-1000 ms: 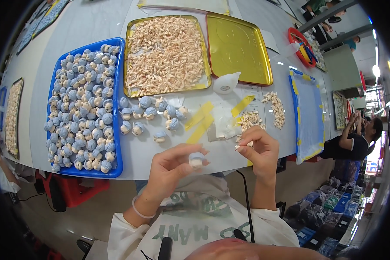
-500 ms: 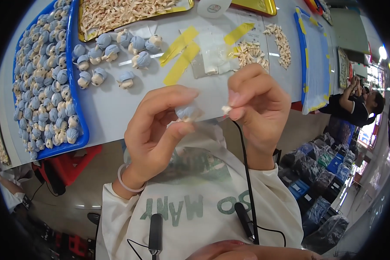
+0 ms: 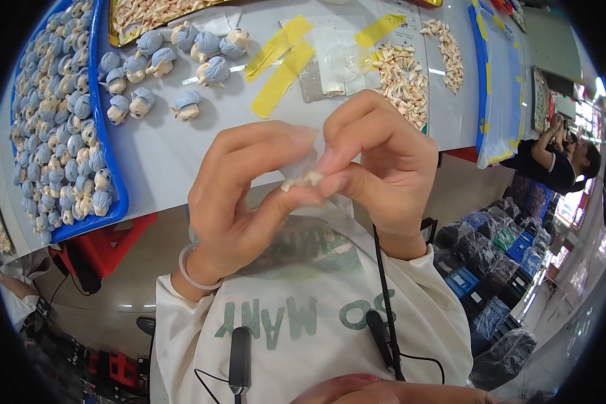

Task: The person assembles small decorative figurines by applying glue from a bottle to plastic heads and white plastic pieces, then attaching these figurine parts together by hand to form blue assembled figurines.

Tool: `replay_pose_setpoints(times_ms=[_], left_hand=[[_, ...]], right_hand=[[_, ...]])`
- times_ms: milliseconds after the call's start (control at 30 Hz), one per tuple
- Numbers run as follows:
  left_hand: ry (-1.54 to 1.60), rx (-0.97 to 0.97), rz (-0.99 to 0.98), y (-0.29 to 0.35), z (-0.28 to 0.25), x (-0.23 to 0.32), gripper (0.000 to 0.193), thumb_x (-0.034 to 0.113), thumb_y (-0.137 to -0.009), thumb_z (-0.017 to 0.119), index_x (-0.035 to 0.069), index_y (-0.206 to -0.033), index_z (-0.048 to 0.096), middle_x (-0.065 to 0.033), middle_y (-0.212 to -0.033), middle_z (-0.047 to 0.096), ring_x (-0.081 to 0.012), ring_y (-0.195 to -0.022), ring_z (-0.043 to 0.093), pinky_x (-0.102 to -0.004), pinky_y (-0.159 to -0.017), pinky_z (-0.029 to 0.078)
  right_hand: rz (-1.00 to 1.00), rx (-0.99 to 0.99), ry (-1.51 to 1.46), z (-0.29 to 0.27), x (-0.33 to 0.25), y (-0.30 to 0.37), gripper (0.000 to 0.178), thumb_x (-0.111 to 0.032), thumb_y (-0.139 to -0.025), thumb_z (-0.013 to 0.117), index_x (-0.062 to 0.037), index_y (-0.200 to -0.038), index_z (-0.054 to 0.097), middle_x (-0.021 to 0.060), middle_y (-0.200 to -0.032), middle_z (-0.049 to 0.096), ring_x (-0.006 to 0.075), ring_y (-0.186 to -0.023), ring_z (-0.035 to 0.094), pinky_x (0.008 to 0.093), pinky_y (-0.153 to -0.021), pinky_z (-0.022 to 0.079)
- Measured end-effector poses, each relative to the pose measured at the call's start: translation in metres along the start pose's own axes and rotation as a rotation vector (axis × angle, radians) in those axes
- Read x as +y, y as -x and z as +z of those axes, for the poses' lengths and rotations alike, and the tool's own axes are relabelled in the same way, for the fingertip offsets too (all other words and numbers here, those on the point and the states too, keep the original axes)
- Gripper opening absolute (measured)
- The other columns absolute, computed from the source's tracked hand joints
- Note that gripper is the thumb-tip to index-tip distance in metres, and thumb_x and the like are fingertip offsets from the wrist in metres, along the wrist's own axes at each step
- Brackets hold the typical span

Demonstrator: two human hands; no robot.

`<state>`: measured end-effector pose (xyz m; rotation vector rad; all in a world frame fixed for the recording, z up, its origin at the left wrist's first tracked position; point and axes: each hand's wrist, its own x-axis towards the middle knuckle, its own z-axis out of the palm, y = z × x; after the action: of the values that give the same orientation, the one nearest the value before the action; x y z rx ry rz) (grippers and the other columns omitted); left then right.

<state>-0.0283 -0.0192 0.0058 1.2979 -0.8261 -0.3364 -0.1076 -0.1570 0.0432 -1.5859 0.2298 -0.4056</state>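
Over the table's near edge, my left hand (image 3: 232, 195) holds a small blue-haired doll head (image 3: 301, 168) between thumb and fingers, largely hidden and blurred. My right hand (image 3: 387, 165) pinches a tiny cream piece (image 3: 314, 178) with thumb and forefinger, against or very close to the head; whether they touch I cannot tell. Several similar doll heads (image 3: 161, 62) lie loose beyond my left hand. A pile of small pointed cream pieces (image 3: 402, 84) lies beyond my right hand.
At left, a blue tray (image 3: 122, 195) is packed with doll heads. A gold tray (image 3: 112, 34) of cream pieces sits at the back. Yellow tape strips (image 3: 283, 81) cross the table beside a clear round lid (image 3: 347, 64). A plastic-lined blue tray (image 3: 483, 87) stands at right; another person (image 3: 552, 155) sits beyond.
My right hand has moved left, bringing its cream piece to the doll head in my left hand. The view has shifted slightly, and the clear round lid has come into sight.
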Motion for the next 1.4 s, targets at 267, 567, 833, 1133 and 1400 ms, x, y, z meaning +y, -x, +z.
replay_pose_setpoints(times_ms=[267, 567, 833, 1133, 1400], left_hand=[[-0.266, -0.025, 0.151, -0.005, 0.001, 0.009, 0.034, -0.005, -0.064, 0.069, -0.001, -0.097, 0.061, -0.0143, -0.094, 0.058, -0.0202, -0.079, 0.059, -0.0243, -0.063, 0.05], [-0.257, -0.029, 0.053, -0.006, 0.003, 0.005, 0.037, -0.01, -0.062, 0.066, -0.001, -0.097, 0.06, -0.0151, -0.095, 0.058, -0.021, -0.081, 0.059, -0.0258, -0.065, 0.049], [-0.7, -0.053, -0.11, -0.012, -0.033, 0.002, 0.037, -0.01, -0.066, 0.063, 0.004, -0.1, 0.06, -0.0101, -0.098, 0.057, -0.0218, -0.083, 0.056, -0.0275, -0.067, 0.048], [-0.839, -0.053, 0.03, -0.03, -0.073, 0.027, 0.033, -0.007, -0.067, 0.063, 0.003, -0.099, 0.06, -0.01, -0.101, 0.057, -0.0227, -0.088, 0.055, -0.0275, -0.071, 0.045], [-0.988, 0.212, -0.184, -0.067, -0.18, 0.04, 0.022, 0.001, -0.078, 0.056, 0.005, -0.1, 0.057, -0.0096, -0.104, 0.053, -0.0226, -0.089, 0.055, -0.0284, -0.077, 0.044]], right_hand=[[-0.313, 0.016, 0.388, 0.003, -0.001, -0.003, 0.021, 0.006, -0.053, 0.068, -0.005, -0.066, 0.055, 0.0043, -0.07, 0.056, 0.0181, -0.065, 0.053, 0.025, -0.059, 0.04], [-0.163, -0.008, 0.286, 0.001, 0.003, -0.001, 0.018, 0.007, -0.058, 0.064, -0.0051, -0.067, 0.054, 0.0054, -0.071, 0.056, 0.0205, -0.066, 0.054, 0.0281, -0.064, 0.041], [-0.043, 0.395, 0.933, -0.127, 0.011, -0.019, 0.014, -0.001, -0.071, 0.061, -0.0014, -0.085, 0.062, 0.0083, -0.078, 0.06, 0.0161, -0.067, 0.055, 0.0249, -0.063, 0.044], [0.076, 0.405, 1.187, -0.15, 0.033, -0.037, 0.011, -0.004, -0.073, 0.059, 0.0004, -0.083, 0.061, 0.0122, -0.079, 0.059, 0.0221, -0.07, 0.057, 0.0294, -0.064, 0.044], [0.034, 0.303, 1.309, -0.146, 0.03, -0.04, 0.011, -0.004, -0.078, 0.054, 0.0007, -0.087, 0.057, 0.0117, -0.08, 0.057, 0.0222, -0.07, 0.055, 0.0302, -0.065, 0.044]])
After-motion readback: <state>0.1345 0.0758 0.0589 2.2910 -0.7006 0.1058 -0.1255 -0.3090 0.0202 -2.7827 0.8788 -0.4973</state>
